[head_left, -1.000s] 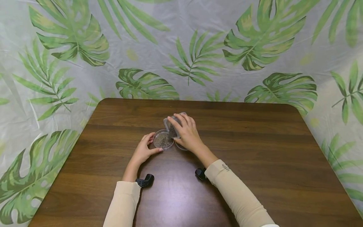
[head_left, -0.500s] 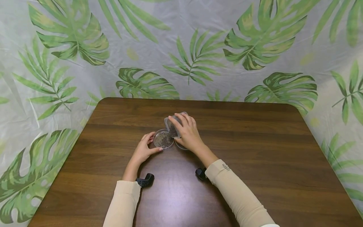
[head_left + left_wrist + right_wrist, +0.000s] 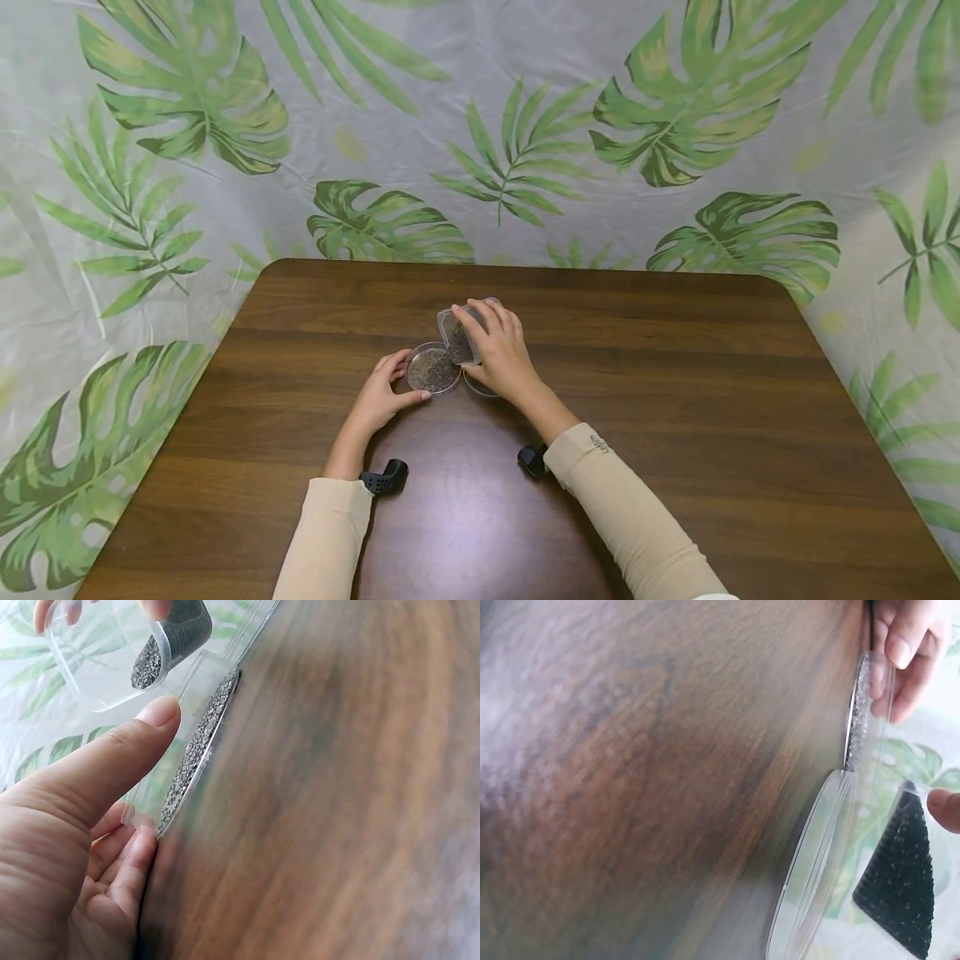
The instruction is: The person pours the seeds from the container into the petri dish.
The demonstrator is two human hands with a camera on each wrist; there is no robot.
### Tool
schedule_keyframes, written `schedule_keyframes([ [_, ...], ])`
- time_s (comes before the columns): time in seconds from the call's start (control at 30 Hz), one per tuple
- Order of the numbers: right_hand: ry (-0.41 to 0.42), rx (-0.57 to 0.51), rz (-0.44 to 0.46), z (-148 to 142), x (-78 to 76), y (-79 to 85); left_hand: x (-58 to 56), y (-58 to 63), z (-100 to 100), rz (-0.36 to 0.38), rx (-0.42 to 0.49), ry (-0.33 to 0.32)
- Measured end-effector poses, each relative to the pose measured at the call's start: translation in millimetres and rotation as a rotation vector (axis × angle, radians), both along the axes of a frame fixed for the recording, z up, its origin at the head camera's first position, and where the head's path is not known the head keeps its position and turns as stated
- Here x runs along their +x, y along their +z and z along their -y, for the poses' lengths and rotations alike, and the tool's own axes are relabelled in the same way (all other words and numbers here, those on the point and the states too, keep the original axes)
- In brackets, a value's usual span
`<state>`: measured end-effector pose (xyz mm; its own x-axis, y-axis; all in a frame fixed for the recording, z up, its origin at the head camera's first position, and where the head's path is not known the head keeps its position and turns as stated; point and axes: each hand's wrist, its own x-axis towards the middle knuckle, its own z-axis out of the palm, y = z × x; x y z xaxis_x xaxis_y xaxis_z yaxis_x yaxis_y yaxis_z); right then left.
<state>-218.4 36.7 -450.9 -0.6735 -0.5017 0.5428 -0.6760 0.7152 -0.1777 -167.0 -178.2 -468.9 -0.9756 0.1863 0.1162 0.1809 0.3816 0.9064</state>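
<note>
A round clear petri dish [image 3: 432,369] with a layer of grey, gravelly grains sits on the wooden table. My left hand [image 3: 377,402] holds it by its left side, thumb at the near rim and fingers on the far side. Above its right edge, my right hand [image 3: 501,350] grips a clear plastic tub [image 3: 86,667], tilted with its mouth toward the dish. Dark grains [image 3: 900,874] lie heaped along the tub's lower side, down to its lip in the left wrist view. The right hand partly covers the tub in the head view.
Just right of the filled dish lies a second round clear dish or lid [image 3: 810,877], partly hidden under the right hand in the head view. The brown table [image 3: 675,400] reaches back to a hanging leaf-print sheet [image 3: 540,125].
My right hand and the tub have shifted slightly right. Dark grains are spread more widely over the dish than a second ago. My left hand stays in place.
</note>
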Motion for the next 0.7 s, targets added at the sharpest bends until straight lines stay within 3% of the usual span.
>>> schedule_keyframes([
  [0.7, -0.066, -0.202, 0.138, -7.9, 0.8, -0.8, 0.8, 1.1, -0.5, 0.012, 0.005, 0.002],
])
